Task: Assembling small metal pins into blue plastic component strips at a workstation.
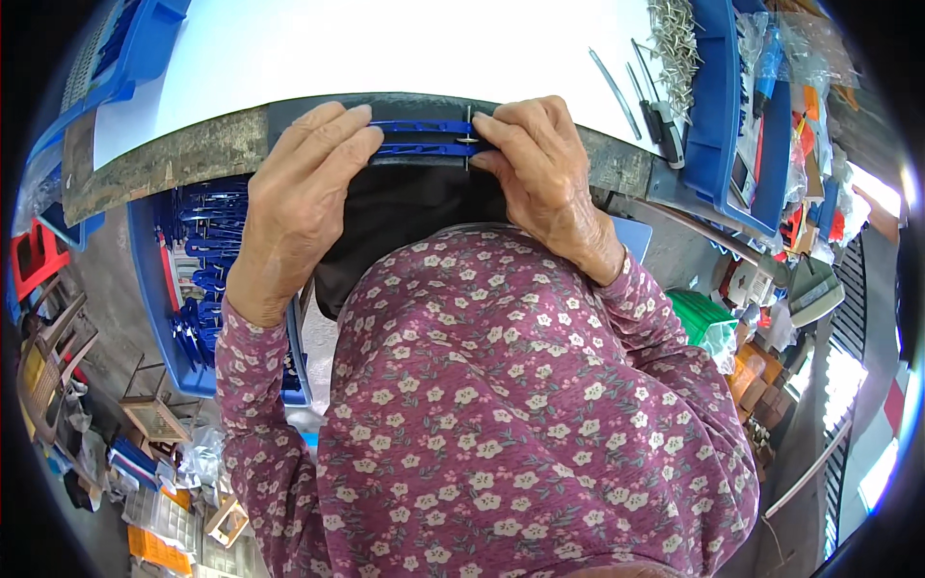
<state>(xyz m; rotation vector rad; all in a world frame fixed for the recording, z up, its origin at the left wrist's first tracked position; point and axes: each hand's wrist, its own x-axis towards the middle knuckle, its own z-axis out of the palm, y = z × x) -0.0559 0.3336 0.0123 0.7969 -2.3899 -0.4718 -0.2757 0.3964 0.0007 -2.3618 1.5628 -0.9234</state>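
Note:
Two slim blue plastic strips [422, 149] lie side by side at the table's near edge, spanning the gap between my hands. Their left ends are in the closed fingers of my left hand [297, 197]. My right hand [541, 159] pinches their right ends between thumb and fingers. A thin metal pin [468, 159] stands crosswise to the strips just left of my right fingertips, with a small pale disc on it between them. My fingers hide both ends of the strips.
A white sheet [385, 53] covers much of the table. Several metal rivet-like pins [676, 43] are heaped at the right, above screwdrivers [668, 130] and a blue tray [718, 116]. Below the table's left side stands a blue crate [149, 289] holding many blue plastic parts [207, 241].

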